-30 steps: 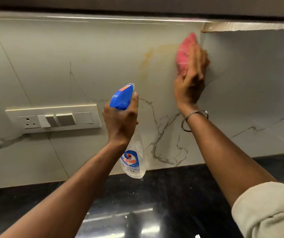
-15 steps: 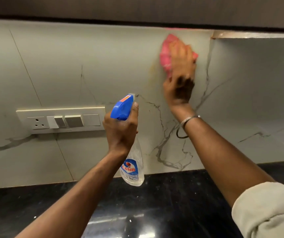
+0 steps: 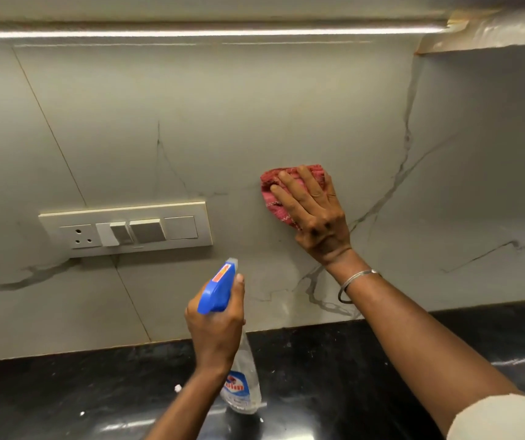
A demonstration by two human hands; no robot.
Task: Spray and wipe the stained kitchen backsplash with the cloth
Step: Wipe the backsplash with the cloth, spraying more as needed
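Note:
My right hand [image 3: 313,214] presses a pink-red cloth [image 3: 272,193] flat against the pale marble backsplash [image 3: 255,122], fingers spread straight over it. The cloth sits at mid height, right of the switch plate. My left hand [image 3: 215,328] grips the neck of a clear spray bottle [image 3: 240,385] with a blue trigger head [image 3: 218,289], held upright in front of the wall's lower part, nozzle facing the wall. No orange stain shows on the visible wall.
A cream switch plate [image 3: 126,230] with a socket is set in the wall at left. A black glossy countertop [image 3: 64,392] runs along the bottom. An under-cabinet light strip [image 3: 191,33] and a cabinet edge [image 3: 489,33] lie above. The wall turns a corner [image 3: 409,138] at right.
My right hand has dragged the cloth from high near the cabinet edge down to mid wall. The orange stain seen earlier no longer shows. The view has tilted up; the bottle hand stays put.

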